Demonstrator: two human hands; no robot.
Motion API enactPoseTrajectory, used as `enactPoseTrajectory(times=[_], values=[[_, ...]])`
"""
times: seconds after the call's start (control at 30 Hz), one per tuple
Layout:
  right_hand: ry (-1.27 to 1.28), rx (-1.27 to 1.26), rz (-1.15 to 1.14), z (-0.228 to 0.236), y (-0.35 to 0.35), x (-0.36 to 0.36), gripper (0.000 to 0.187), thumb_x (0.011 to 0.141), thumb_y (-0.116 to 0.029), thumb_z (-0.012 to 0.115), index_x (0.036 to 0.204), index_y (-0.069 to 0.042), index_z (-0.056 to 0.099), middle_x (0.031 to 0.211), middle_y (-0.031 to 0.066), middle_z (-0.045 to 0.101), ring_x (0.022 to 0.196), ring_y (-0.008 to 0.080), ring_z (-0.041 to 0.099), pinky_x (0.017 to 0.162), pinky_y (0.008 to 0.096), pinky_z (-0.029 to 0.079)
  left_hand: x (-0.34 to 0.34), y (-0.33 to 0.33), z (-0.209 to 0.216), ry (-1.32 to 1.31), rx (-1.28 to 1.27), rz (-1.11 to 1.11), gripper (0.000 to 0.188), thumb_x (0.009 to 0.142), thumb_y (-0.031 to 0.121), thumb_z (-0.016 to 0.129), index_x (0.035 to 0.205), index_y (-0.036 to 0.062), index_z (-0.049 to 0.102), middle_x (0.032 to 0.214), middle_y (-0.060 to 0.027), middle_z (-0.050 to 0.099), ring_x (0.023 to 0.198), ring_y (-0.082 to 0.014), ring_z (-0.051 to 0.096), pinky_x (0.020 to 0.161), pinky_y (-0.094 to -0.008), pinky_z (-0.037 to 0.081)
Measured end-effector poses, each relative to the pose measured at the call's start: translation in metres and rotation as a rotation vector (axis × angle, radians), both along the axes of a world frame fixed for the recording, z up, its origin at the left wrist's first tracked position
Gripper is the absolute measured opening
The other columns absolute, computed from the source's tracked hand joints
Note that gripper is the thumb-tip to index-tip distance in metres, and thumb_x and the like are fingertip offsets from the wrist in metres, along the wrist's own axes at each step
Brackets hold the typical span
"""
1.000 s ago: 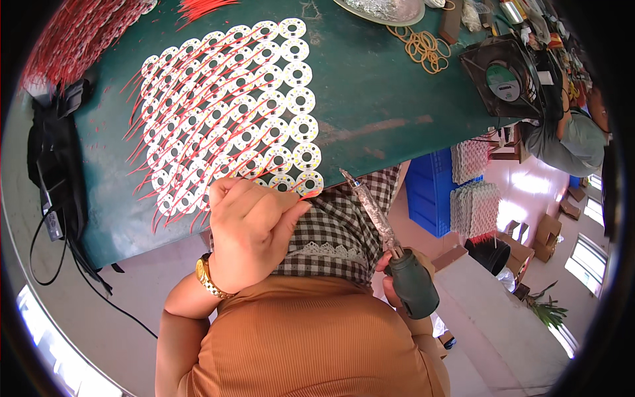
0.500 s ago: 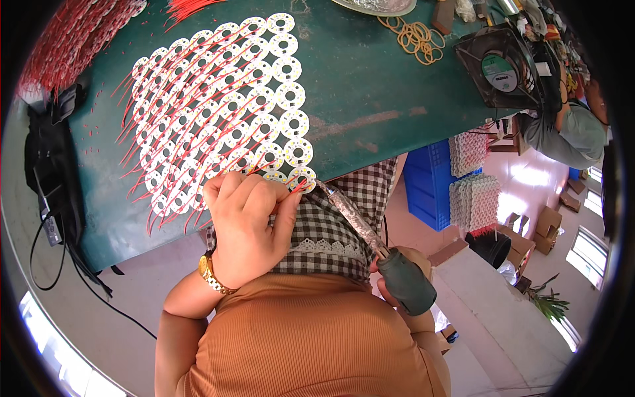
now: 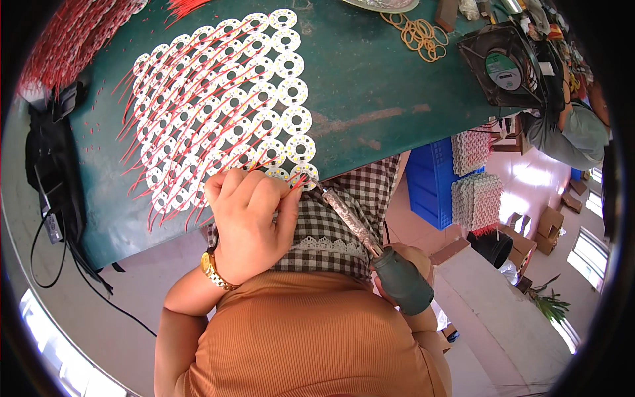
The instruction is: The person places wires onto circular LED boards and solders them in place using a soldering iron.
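Note:
My left hand reaches over the near corner of a panel of round white circuit boards, with small yellow chips and centre holes. Its thumb and index finger pinch a thin red wire, whose end meets the corner board. From the right, my right hand grips a soldering iron by its dark green handle. The iron's tip touches or nearly touches that corner board's right side. Red wires slant leftward from most other boards, while the rightmost column shows bare boards.
The panel lies on a dark green table. Beyond it are a black fan, rubber bands and a metal dish. Wired boards are piled far left. A blue crate stands right, with another person beyond.
The iron's tip has shifted slightly left and up, closer to the corner board. My left hand keeps its pinch almost in place, and the whole view has shifted a little.

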State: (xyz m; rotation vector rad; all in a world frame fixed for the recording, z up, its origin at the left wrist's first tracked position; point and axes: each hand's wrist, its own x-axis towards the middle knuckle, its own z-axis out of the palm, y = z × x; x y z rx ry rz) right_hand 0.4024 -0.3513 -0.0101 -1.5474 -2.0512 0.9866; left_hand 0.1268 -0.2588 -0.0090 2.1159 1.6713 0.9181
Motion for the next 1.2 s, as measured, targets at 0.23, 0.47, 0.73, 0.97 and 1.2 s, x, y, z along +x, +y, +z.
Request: enactPoseTrajectory(times=[0.23, 0.47, 0.73, 0.97, 1.2], values=[[0.087, -0.088, -0.066, 0.012, 0.009, -0.007, 0.021, 0.069, -0.019, 0.072, 0.087, -0.009, 0.068, 0.090, 0.0114, 0.071, 0.078, 0.0337, 0.067, 0.072, 0.0410, 0.054, 0.001, -0.001, -0.001, 0.015, 0.011, 0.001, 0.021, 0.076, 0.003, 0.075, 0.075, 0.0131, 0.056, 0.066, 0.0011, 0.049, 0.065, -0.0201, 0.046, 0.071, -0.0357, 0.030], [0.093, 0.016, -0.021, 0.007, 0.006, -0.003, 0.031, 0.068, -0.018, 0.076, 0.095, -0.008, 0.066, 0.090, 0.0100, 0.071, 0.080, 0.0332, 0.068, 0.074, 0.0417, 0.055, 0.002, -0.001, -0.001, 0.023, 0.021, 0.003, 0.022, 0.075, 0.003, 0.075, 0.075, 0.0129, 0.056, 0.066, 0.0004, 0.049, 0.066, -0.0207, 0.046, 0.071, -0.0359, 0.031], [-0.019, 0.007, -0.155, 0.008, -0.002, -0.005, 0.024, 0.058, -0.011, 0.071, 0.082, -0.013, 0.067, 0.079, 0.0074, 0.066, 0.070, 0.0332, 0.062, 0.063, 0.0418, 0.050, 0.002, 0.000, -0.001, 0.035, 0.028, 0.001, 0.021, 0.075, 0.003, 0.076, 0.075, 0.0127, 0.057, 0.066, 0.0002, 0.049, 0.066, -0.0210, 0.047, 0.072, -0.0361, 0.030], [-0.076, -0.339, -0.292, 0.022, 0.002, -0.017, 0.033, 0.067, -0.020, 0.080, 0.095, -0.007, 0.068, 0.078, 0.0097, 0.069, 0.068, 0.0315, 0.067, 0.062, 0.0396, 0.052, -0.009, 0.006, 0.019, -0.034, -0.004, -0.008, 0.019, 0.075, 0.004, 0.076, 0.080, 0.0112, 0.059, 0.069, -0.0013, 0.054, 0.067, -0.0228, 0.049, 0.071, -0.0383, 0.035], [-0.096, -0.013, -0.116, -0.014, -0.012, -0.013, 0.020, 0.070, -0.013, 0.070, 0.089, -0.007, 0.066, 0.077, 0.0078, 0.063, 0.069, 0.0257, 0.060, 0.063, 0.0359, 0.048, -0.006, 0.040, 0.014, -0.052, -0.102, -0.081, 0.014, 0.081, 0.005, 0.073, 0.077, 0.0048, 0.059, 0.066, -0.0071, 0.057, 0.064, -0.0252, 0.051, 0.062, -0.0376, 0.041]])
